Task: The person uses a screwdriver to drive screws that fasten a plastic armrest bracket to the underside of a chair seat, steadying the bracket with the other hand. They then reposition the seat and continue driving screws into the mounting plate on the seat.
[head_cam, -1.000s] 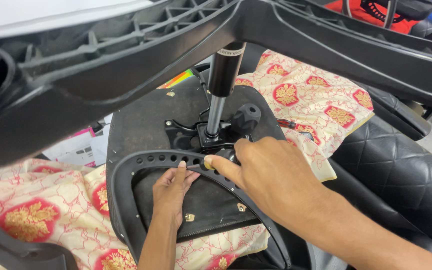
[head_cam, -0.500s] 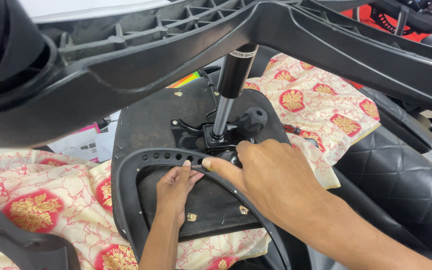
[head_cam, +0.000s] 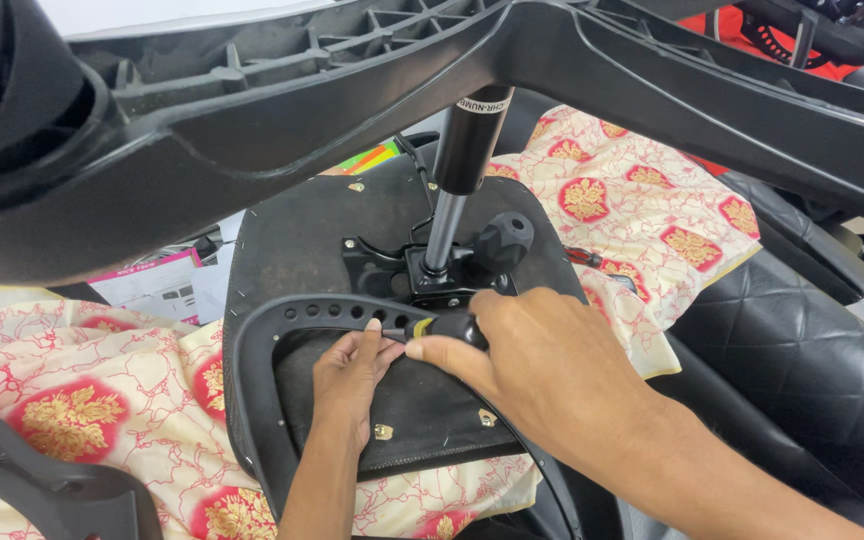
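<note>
1. Head view: the screwdriver (head_cam: 444, 328), black-handled with a yellow band, lies level against the black armrest loop (head_cam: 282, 315) on the upturned seat base (head_cam: 292, 235).
2. The right hand (head_cam: 542, 365) is wrapped around its handle; the left hand (head_cam: 347, 378) is flat, fingers pinching near the tip.
3. The chair legs (head_cam: 652, 90) overhang closely; patterned cloth (head_cam: 72, 400) lies alongside.

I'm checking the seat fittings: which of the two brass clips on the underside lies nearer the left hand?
The left clip, just right of the left hand's wrist; the other sits under the right forearm.
</note>
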